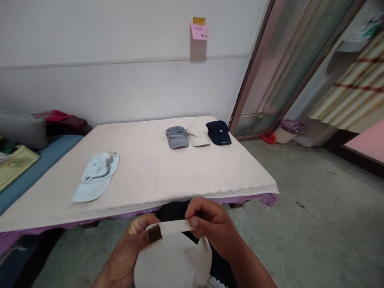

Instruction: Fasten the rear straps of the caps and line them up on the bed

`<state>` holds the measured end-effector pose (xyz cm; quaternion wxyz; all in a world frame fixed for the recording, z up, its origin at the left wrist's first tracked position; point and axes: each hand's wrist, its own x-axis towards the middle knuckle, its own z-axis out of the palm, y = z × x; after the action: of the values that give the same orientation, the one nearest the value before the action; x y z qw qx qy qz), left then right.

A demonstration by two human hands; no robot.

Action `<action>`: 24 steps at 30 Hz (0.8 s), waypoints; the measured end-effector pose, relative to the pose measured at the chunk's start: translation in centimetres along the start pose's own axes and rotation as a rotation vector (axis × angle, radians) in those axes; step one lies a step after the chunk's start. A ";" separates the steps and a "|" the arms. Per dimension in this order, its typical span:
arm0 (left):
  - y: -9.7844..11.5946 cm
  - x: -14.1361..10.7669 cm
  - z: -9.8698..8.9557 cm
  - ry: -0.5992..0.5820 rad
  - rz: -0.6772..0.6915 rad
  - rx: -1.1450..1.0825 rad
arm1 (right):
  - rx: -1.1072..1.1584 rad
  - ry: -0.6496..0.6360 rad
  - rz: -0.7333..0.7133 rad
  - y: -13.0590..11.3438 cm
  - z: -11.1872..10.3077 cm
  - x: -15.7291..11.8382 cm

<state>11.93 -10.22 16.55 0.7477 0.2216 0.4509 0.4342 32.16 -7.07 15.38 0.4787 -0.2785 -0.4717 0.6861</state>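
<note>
Low in the view, close to my body, I hold a white baseball cap (171, 260) with its back strap toward the bed. My left hand (129, 244) grips the cap's edge beside a dark metal buckle (154, 233). Between thumb and fingers, my right hand (210, 224) pinches the other part of the white strap (175, 227), which stretches across the opening. The cap's front is out of sight. On the bed at the left lies a light blue cap (97, 176), its brim pointing to the near left.
At the far side of the bed (144, 168), a grey cap (177, 137), a cream cap (198, 135) and a navy cap (219, 132) sit in a row. A grey cushion (22, 128) is at left. A bin (288, 131) stands on the floor at right.
</note>
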 end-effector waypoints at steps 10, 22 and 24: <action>-0.2 0.0 0.0 0.031 -0.019 0.023 | -0.319 -0.174 0.081 -1.7 0.2 -0.4; -0.1 -0.1 0.4 0.051 -0.041 0.093 | -0.208 -0.124 0.144 -1.9 0.0 -0.6; -0.1 -0.1 0.4 0.045 -0.038 0.106 | -0.218 -0.117 0.131 -1.9 0.0 -0.6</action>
<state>12.29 -10.38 16.71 0.7326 0.2424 0.4940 0.4006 33.14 -7.45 17.09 0.3717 -0.3186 -0.5514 0.6755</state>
